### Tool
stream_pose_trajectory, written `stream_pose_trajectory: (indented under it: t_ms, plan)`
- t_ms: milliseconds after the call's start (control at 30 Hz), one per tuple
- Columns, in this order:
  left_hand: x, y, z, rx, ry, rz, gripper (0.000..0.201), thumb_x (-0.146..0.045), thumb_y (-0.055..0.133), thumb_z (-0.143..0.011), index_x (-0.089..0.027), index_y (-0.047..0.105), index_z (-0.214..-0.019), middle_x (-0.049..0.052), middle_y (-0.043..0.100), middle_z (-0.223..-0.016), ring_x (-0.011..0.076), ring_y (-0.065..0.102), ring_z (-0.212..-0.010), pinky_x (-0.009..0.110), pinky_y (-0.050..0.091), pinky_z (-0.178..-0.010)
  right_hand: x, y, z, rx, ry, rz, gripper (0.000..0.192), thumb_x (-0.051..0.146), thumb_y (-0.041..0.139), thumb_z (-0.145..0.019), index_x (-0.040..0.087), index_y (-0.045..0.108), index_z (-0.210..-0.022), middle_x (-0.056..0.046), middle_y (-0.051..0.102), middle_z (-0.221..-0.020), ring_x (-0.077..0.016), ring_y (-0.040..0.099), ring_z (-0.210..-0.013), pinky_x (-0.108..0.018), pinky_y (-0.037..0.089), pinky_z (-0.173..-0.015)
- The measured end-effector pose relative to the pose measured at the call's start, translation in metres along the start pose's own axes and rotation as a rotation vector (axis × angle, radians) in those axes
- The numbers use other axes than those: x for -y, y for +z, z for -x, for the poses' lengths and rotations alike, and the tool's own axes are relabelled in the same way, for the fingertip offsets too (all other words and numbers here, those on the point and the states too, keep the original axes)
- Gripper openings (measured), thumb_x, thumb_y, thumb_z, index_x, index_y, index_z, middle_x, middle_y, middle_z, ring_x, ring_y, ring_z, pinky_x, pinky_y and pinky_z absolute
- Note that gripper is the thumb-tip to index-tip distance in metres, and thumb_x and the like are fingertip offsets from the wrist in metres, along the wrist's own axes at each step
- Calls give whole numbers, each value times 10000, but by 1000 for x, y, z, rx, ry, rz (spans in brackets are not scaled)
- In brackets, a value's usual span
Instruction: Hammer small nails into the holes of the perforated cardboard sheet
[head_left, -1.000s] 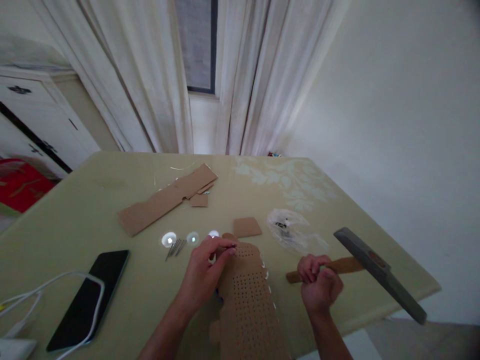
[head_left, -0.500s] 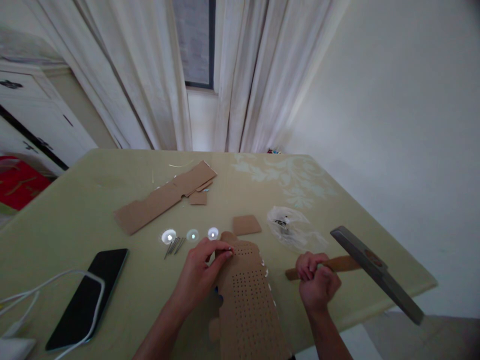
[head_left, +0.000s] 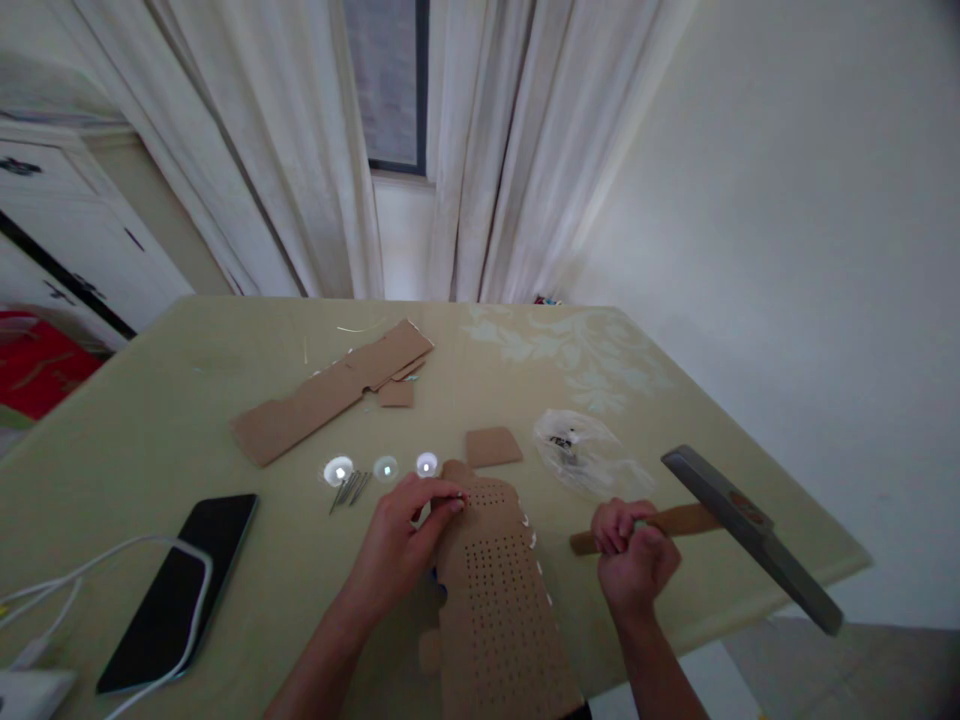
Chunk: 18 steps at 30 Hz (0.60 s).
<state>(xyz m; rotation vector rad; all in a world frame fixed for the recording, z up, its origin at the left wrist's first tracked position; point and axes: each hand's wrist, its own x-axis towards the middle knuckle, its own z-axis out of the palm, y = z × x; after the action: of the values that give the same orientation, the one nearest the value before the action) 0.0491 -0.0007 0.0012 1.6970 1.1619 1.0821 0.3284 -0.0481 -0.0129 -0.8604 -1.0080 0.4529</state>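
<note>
A brown cardboard strip [head_left: 499,610] full of small punched holes lies on the table in front of me. My left hand [head_left: 401,545] rests on its far left corner, fingertips pinched together on something too small to make out, perhaps a nail. My right hand [head_left: 630,560] grips the wooden handle of a hammer [head_left: 739,530]. The hammer's long grey metal head hangs out past the table's right edge, away from the cardboard. A small bunch of loose nails [head_left: 349,489] lies just left of my left hand.
The olive-green table [head_left: 150,440] also carries a long cardboard piece [head_left: 330,392], a small cardboard square [head_left: 492,447], a crumpled plastic bag [head_left: 585,455], and a black phone [head_left: 180,590] with white cables [head_left: 97,570]. Curtains, a window and a white cabinet stand behind.
My left hand has settled slightly lower onto the cardboard's corner. The hammer and right hand shifted a little up and left. The view drifted slightly.
</note>
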Motion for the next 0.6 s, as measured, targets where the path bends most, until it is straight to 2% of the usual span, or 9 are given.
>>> stream_pose_trajectory:
  t_ms: [600]
  plan:
    - [-3,1,0,1,41,-41,174,-324,672,-1001,-296,844,-1005,11,813,-942,190,633,-789,290,476,-690,2,2,0,2,0,32,438,533,637,-1061,240,531,-754,90,312,-564,-106,291,-450,-221,244,-421]
